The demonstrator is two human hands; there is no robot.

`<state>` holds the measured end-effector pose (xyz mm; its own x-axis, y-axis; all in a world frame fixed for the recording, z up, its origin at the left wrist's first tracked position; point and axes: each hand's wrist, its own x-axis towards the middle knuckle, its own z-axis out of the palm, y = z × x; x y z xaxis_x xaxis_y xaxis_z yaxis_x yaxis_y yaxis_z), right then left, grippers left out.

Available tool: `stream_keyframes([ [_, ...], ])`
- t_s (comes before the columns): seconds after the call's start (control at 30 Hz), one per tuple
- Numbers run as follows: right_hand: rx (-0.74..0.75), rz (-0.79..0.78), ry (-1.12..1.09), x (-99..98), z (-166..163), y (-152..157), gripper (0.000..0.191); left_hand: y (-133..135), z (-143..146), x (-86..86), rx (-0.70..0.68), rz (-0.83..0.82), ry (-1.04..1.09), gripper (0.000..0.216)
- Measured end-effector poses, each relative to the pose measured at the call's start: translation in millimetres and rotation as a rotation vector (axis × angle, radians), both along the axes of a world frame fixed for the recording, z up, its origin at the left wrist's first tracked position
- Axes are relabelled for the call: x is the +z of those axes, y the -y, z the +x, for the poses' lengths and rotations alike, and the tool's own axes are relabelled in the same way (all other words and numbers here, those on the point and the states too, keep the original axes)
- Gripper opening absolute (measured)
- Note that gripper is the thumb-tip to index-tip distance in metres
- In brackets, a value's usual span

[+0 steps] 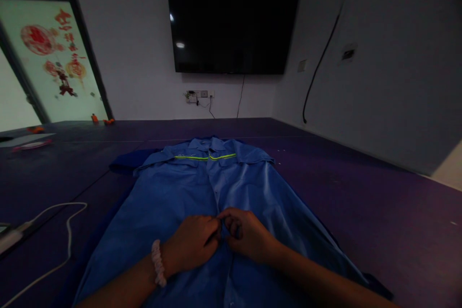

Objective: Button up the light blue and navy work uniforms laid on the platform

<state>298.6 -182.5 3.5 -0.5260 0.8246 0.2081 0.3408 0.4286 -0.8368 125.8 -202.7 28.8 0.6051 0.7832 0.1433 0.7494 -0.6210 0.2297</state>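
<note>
A blue short-sleeved work shirt (173,187) lies spread face up, its collar pointing away from me and a yellow-green stripe across the chest. Both hands meet at the front placket, below the middle of the shirt. My left hand (193,240), with a pink scrunchie (158,263) at the wrist, is closed with its fingers pinching the placket edge. My right hand (247,233) is curled against it from the other side, thumb and index finger at the same edge. Whether a button sits between the fingertips is hidden. Darker blue cloth (130,161) shows beneath the shirt.
The shirt rests on a purple surface (325,168). A white cable (68,231) runs along the left to a white device (10,240). Small orange objects (108,121) stand near the glass door. A television (233,29) hangs on the far wall; a black cable (325,48) dangles right.
</note>
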Motion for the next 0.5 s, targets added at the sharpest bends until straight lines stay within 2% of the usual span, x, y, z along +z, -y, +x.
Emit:
stream_keyframes([
  [0.5, -0.041, -0.079, -0.016, 0.5, -0.5, -1.2, 0.041, 0.5, -0.3, -2.3, 0.007, 0.015, 0.007, 0.014],
])
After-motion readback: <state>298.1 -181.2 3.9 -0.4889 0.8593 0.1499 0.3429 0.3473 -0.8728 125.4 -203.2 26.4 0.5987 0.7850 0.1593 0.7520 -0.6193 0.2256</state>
